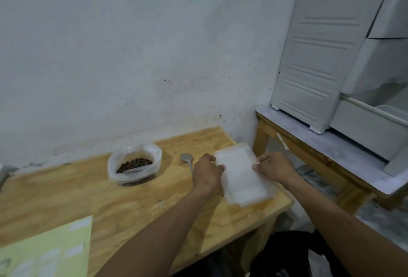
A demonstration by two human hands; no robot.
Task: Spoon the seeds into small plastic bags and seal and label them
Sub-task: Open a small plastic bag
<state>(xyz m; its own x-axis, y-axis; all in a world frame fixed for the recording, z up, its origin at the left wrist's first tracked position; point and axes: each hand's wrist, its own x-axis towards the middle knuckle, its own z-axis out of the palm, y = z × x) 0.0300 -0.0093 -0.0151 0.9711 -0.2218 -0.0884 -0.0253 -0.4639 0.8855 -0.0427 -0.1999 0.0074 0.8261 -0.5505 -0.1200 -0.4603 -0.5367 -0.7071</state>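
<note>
Both hands on a stack of small plastic bags at the desk's right end.

The stack of bags (241, 174) is frosted, flat and rectangular, lying on the pale plywood desk (88, 190). Left of the hands lies a metal spoon (187, 159), its handle hidden behind the left hand (207, 171); further left a crinkled clear bag of dark seeds (134, 164) stands open. A yellow-green label sheet (48, 252) sits nearer the person. Each grip pinches a bag edge: left hand's thumb on the left side, right hand (273, 166) on the right.
</note>
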